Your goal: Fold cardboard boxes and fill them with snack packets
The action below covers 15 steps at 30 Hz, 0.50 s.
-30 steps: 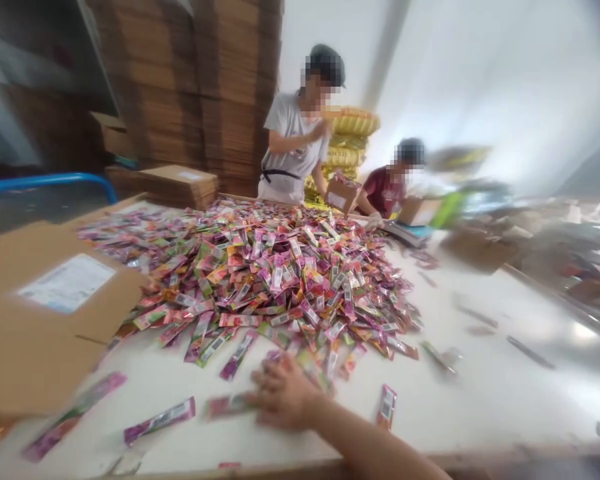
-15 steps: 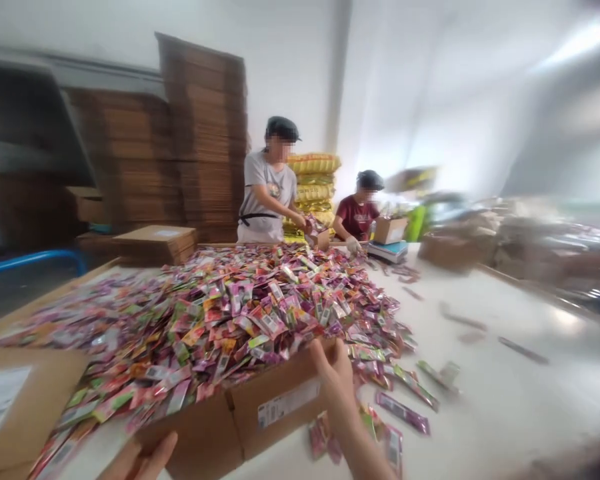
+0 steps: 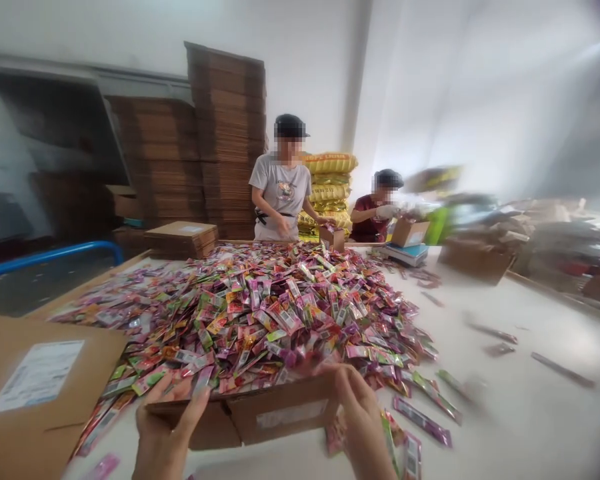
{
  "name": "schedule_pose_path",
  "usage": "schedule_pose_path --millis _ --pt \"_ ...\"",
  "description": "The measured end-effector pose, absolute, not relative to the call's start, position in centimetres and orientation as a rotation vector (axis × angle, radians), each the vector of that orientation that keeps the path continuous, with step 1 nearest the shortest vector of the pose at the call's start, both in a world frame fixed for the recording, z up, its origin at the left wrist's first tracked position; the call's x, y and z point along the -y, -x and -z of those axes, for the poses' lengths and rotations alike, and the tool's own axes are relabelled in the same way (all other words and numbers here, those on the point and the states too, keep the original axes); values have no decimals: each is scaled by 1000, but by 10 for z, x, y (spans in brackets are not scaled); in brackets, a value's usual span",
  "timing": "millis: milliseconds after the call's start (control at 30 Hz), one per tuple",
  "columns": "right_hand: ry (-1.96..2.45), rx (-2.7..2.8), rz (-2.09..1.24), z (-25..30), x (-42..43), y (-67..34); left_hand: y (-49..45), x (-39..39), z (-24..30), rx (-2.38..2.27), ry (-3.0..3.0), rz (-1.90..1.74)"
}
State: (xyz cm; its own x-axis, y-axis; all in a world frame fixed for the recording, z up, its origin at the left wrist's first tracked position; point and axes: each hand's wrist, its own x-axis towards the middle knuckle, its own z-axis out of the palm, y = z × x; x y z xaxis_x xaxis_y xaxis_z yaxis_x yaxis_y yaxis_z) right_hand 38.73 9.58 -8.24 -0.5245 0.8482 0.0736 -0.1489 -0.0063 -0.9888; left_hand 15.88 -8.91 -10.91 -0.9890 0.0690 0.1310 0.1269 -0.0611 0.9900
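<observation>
Hands: left hand and right hand each gripped an end of a brown carton | Place: toward the near edge of the bench, before the sachet heap | Handling: even pressure from both sides seemed best against buckling

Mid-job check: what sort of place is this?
Probably a packing workshop: a heap of small wrapped packets covers much of a white table, with tall stacks of brown cardboard and piled yellow sacks behind.
</observation>
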Motion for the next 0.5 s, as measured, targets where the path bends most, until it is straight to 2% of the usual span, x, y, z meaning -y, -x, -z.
schedule_pose_path --millis 167,333,400,500 --pt "891 1438 -1742 63 -85 -396 -174 104 83 2088 497 2268" --pt "710 1533 -1783 49 -80 -388 -202 122 62 2484 931 2545" --pt "657 1580 -1935 43 -92 -385 -205 122 61 2581 953 2569" --pt "629 1691 -2232 43 -117 -380 -191 116 72 2751 766 2346"
